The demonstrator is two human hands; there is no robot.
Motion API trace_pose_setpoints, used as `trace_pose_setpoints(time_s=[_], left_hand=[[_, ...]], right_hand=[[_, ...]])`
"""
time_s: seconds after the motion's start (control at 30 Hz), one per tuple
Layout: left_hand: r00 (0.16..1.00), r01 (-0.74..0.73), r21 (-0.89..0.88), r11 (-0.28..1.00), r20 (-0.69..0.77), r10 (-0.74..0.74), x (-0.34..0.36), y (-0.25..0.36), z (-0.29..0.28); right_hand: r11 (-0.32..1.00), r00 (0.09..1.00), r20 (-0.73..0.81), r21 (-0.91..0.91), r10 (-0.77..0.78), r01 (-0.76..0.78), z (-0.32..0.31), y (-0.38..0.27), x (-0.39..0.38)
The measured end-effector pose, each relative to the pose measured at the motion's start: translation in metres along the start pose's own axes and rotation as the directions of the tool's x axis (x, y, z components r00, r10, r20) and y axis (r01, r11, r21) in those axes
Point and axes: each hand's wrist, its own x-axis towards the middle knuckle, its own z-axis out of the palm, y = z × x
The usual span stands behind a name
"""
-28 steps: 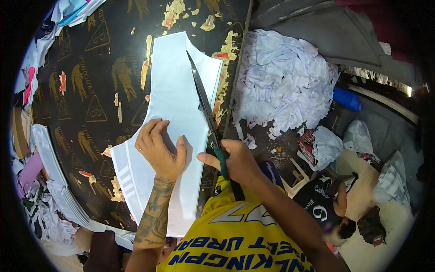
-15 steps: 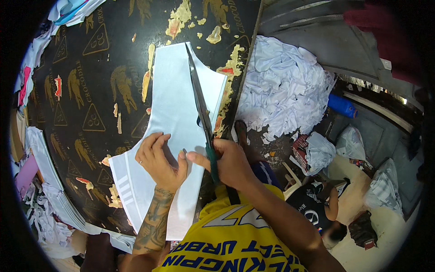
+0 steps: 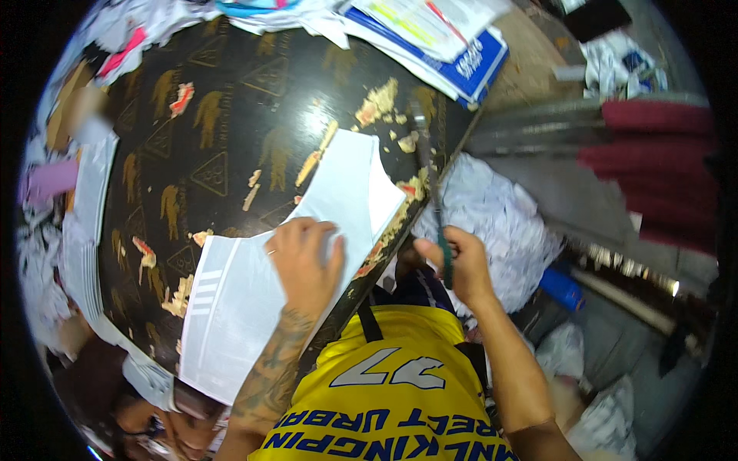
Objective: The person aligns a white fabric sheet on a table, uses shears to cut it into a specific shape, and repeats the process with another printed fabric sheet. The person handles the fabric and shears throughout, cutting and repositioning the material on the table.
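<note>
My left hand [image 3: 305, 263] lies flat, fingers spread, on a stack of white paper sheets [image 3: 269, 269] on a dark worn table [image 3: 207, 138]. The stack runs from the table's near edge up toward its right edge. My right hand [image 3: 453, 265] is closed around the green handle of a long dark knife [image 3: 430, 180]. The blade points up and away, off the table's right edge, clear of the paper.
A heap of white paper scraps [image 3: 492, 223] lies beside the table on the right. Blue and white printed booklets [image 3: 430, 31] sit at the table's far edge. More paper stacks [image 3: 84, 223] line the left edge. A blue object [image 3: 563, 288] lies on the floor.
The knife has come off the paper stack and swung to the right, past the table edge. My left hand stays pressed on the sheets. The view has shifted left.
</note>
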Motion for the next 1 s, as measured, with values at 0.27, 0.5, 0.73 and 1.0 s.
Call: trace_pose_setpoints(time_s=[0.27, 0.5, 0.73, 1.0], left_hand=[[0.789, -0.415, -0.399, 0.818, 0.291, 0.542, 0.034, 0.16, 0.088], [0.669, 0.651, -0.024, 0.759, -0.454, -0.588, -0.149, 0.006, -0.018], [0.203, 0.979, 0.138, 0.148, -0.624, -0.754, -0.297, -0.179, -0.089], [0.316, 0.941, 0.302, 0.155, -0.613, -0.725, -0.224, -0.229, -0.161]], right_hand=[[0.905, 0.94, 0.175, -0.267, -0.292, 0.331, -0.093, -0.06, 0.085], [0.854, 0.851, 0.457, -0.303, -0.259, 0.422, -0.068, -0.08, 0.122], [0.846, 0.784, 0.611, -0.357, -0.111, 0.397, -0.005, -0.055, 0.076], [0.708, 0.765, 0.632, -0.484, -0.124, 0.514, 0.009, -0.042, 0.057]])
